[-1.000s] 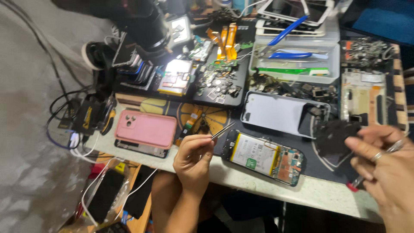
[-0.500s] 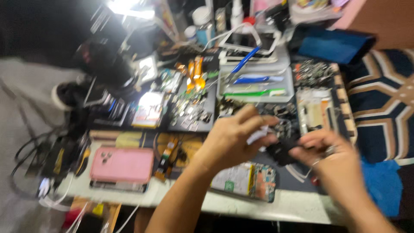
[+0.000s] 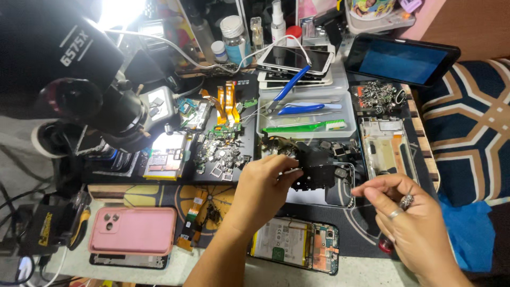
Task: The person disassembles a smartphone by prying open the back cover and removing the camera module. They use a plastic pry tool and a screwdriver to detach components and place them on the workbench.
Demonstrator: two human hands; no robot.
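My left hand [image 3: 261,192] reaches over the mat, its fingers closed on thin metal tweezers [image 3: 291,171]. The tweezer tips touch a black plastic phone part [image 3: 319,169], which lies on a pale phone back cover [image 3: 319,197]. My right hand [image 3: 411,226] hovers to the right of that cover and wears a ring. Its thumb and forefinger are pinched together, and I see nothing between them. An opened phone [image 3: 295,247] with its battery and circuit board showing lies near the front edge, below my left hand.
A black microscope [image 3: 79,90] fills the top left. A pink phone case [image 3: 133,229] lies at the front left. Behind are a white tray [image 3: 265,127] with blue cutters and a green brush, loose metal parts [image 3: 220,157], orange flex cables [image 3: 226,101], a bare phone frame [image 3: 382,146], a tablet [image 3: 401,58] and bottles.
My view has tilted up toward the back of the bench. My left hand moved from beside the opened phone up to the black part. My right hand let go of that part.
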